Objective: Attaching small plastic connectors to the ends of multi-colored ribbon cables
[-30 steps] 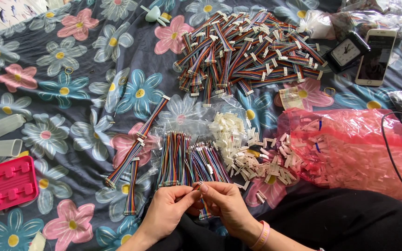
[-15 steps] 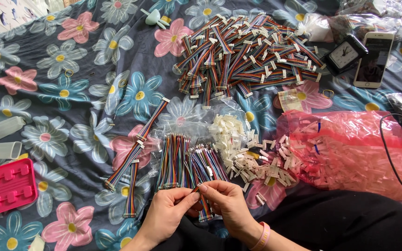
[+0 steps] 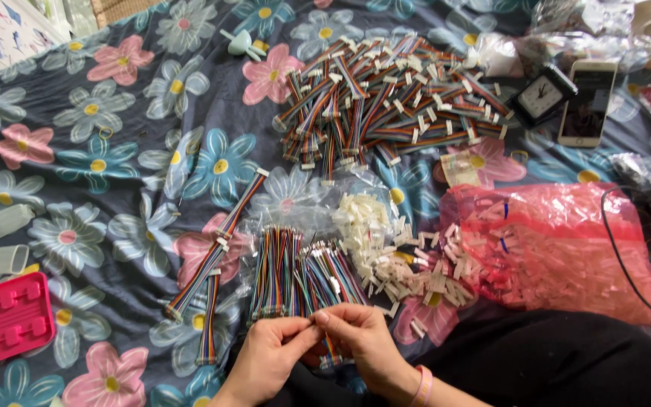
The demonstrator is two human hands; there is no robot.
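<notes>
My left hand [image 3: 269, 356] and my right hand [image 3: 362, 338] meet at the bottom middle, fingertips pinched together on a short multicoloured ribbon cable [image 3: 328, 348] that hangs between them. Just beyond my fingers lies a bundle of loose rainbow cables [image 3: 288, 270] on clear plastic. To its right is a scatter of small white plastic connectors [image 3: 386, 256]. A big heap of finished cables with white ends [image 3: 382, 98] lies farther away.
Floral blanket [image 3: 114, 188] underneath. Two finished cables [image 3: 216, 252] lie left of the bundle. Pink plastic bag of connectors [image 3: 559, 249] at right, pink tray [image 3: 5, 316] at left, small black clock [image 3: 542, 94] and white phone [image 3: 588, 102] at back right.
My hands have stayed together over the same spot, with only small finger movements on the cable. The camera view shifted slightly.
</notes>
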